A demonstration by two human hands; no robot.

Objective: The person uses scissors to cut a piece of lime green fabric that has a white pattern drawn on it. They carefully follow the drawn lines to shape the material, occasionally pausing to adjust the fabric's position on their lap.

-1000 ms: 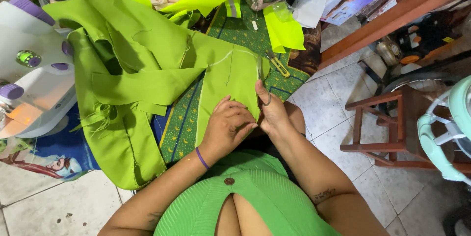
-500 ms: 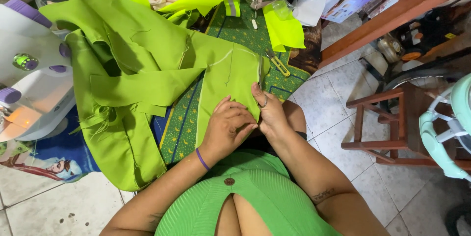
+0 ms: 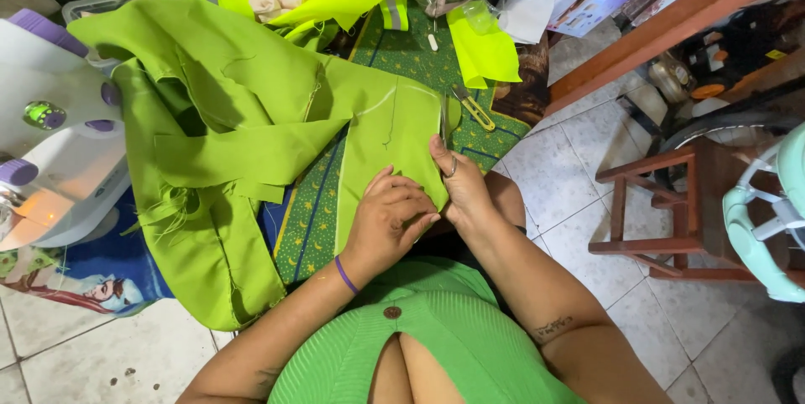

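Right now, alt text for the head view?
Both hands, left hand and right hand, press the edge of green cloth on a patterned mat. A sewing machine sits left; scissors lie beyond.

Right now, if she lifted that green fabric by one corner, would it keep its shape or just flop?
It would probably flop: the green fabric already lies in soft folds and drapes over the mat's edge. It looks light, since frayed threads hang loose at its lower edge. It likely slides easily, as both hands, left hand and right hand, press it flat.
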